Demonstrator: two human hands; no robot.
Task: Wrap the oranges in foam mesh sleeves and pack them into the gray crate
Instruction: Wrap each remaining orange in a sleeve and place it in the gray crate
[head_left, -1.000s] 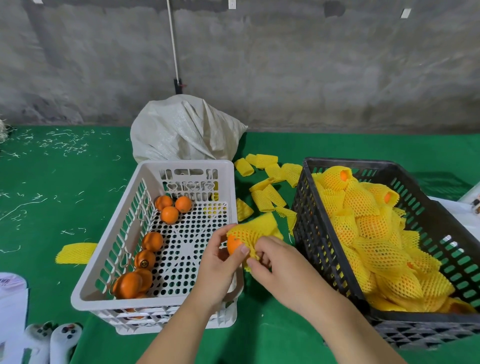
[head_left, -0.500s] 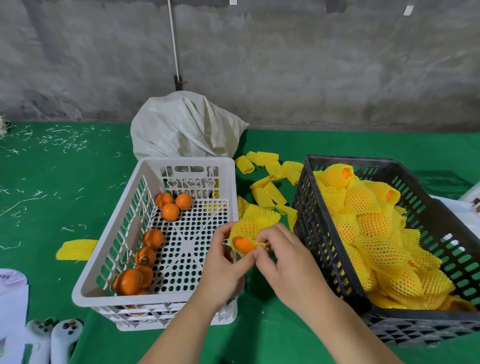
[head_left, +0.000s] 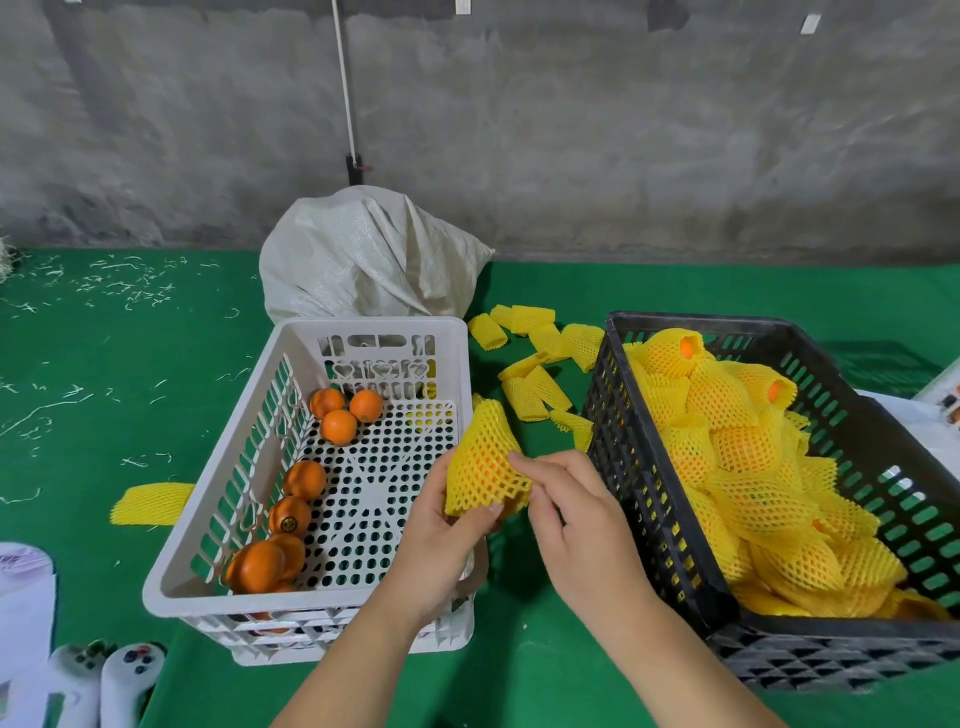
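A: Where does the sleeved orange (head_left: 485, 475) sit against the fingers?
B: Between both hands, above the gap separating the white crate (head_left: 218, 512) from the gray crate (head_left: 670, 525). Left hand (head_left: 441, 545) cups it from below, fingers curled round the underside. Right hand (head_left: 576, 514) pinches the mesh at its right edge, thumb and forefinger closed on the foam.
A: Obscured?
B: Fruit shows only as orange through the mesh openings. Left fingertips are hidden behind the sleeve.
A: Appearance?
B: Yellow foam mesh sleeve (head_left: 488, 431), stretched over the orange, its loose end tapering up to a point. Gray crate holds many wrapped oranges (head_left: 753, 493); bare oranges (head_left: 340, 413) remain in the white crate; spare sleeves (head_left: 535, 358) lie between them on the green cloth.
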